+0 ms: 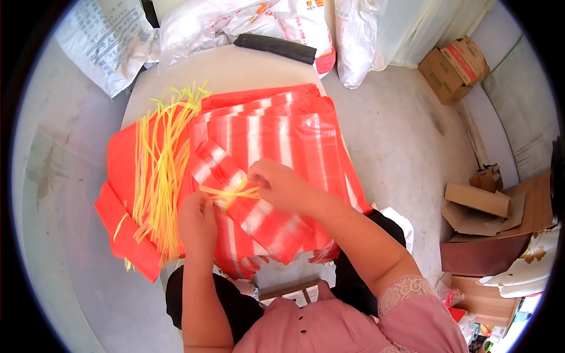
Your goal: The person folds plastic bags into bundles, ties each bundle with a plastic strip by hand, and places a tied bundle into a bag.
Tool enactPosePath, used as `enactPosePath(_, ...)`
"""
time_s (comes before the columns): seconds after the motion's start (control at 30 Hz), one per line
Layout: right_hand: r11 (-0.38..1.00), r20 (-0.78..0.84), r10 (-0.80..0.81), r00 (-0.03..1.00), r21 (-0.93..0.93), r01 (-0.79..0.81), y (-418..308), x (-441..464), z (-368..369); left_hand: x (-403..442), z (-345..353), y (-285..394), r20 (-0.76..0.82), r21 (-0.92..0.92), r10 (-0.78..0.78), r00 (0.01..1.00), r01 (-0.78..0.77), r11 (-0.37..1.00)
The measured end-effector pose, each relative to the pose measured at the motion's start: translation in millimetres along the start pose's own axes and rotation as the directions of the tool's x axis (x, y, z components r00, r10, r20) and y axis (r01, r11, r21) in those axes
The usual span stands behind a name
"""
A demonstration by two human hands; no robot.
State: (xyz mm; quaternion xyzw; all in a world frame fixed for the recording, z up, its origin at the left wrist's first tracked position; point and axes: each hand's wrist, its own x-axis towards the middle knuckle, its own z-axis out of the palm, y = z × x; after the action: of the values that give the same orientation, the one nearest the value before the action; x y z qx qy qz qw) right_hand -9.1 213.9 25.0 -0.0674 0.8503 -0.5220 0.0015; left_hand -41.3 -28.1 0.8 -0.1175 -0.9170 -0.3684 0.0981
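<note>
A folded red-and-white striped plastic bundle (253,215) lies slantwise on a stack of striped red sheets (306,138). Around its middle runs a yellow strip (226,193), its two ends stretched out to either side. My left hand (197,220) is at the bundle's left, fingers closed on one end of the strip. On the other side my right hand (276,185) pinches the opposite end. Many loose yellow strips (162,170) are spread over red plastic to the left. A tied red bundle (126,232) rests at the table's left edge.
The pale table (259,67) carries a black roll (275,48) at its far side. Behind it are white printed sacks (282,20). Cardboard boxes (453,69) stand at the back right, and an opened carton (479,209) is at the right.
</note>
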Motion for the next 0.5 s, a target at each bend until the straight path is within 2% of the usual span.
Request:
enactPosePath(0.07, 0.985, 0.006, 0.139, 0.99, 0.107, -0.139, -11.4, -3.9, -6.8, -2.0, 2.3, 3.3, -0.186, 0.067, 0.089, 0.979, -0.078, 0.995)
enactPosePath(0.17, 0.968, 0.072, 0.25, 0.966, 0.004, -0.251, -8.0, -3.3, -7.5, -9.0, -8.7, 8.1, 0.09, -0.074, -0.142, 0.986, 0.149, 0.986)
enactPosePath(0.27, 0.969, 0.179, 0.201, 0.963, -0.182, -0.168, 1.6, -6.0, 0.9, -22.4, -7.4, 1.9, 0.377, -0.225, -0.118, 0.919, 0.214, 0.951)
enactPosePath(0.33, 0.982, 0.19, 0.179, 0.965, 0.018, -0.186, 6.6, -5.2, 4.4, -26.8, -9.7, 11.0, 0.471, -0.35, -0.175, 0.864, 0.365, 0.863)
enactPosePath(0.37, 0.975, 0.195, 0.165, 0.967, 0.118, -0.19, 6.4, -4.1, 5.5, -28.3, -11.8, 14.1, 0.517, -0.403, -0.195, 0.833, 0.438, 0.804)
enactPosePath(0.4, 0.931, 0.269, 0.097, 0.958, 0.317, -0.183, -1.1, -5.2, 2.0, -30.4, -11.3, 11.0, 0.517, -0.523, -0.221, 0.827, 0.51, 0.683)
enactPosePath(0.47, 0.724, 0.371, -0.078, 0.925, 0.659, -0.204, -29.9, -13.2, -15.2, -35.0, -8.7, 2.3, 0.525, -0.715, -0.27, 0.807, 0.59, 0.374)
enactPosePath(0.5, 0.666, 0.439, -0.124, 0.89, 0.702, -0.253, -40.0, -16.0, -24.0, -32.3, -11.0, 11.4, 0.566, -0.775, -0.26, 0.782, 0.613, 0.155)
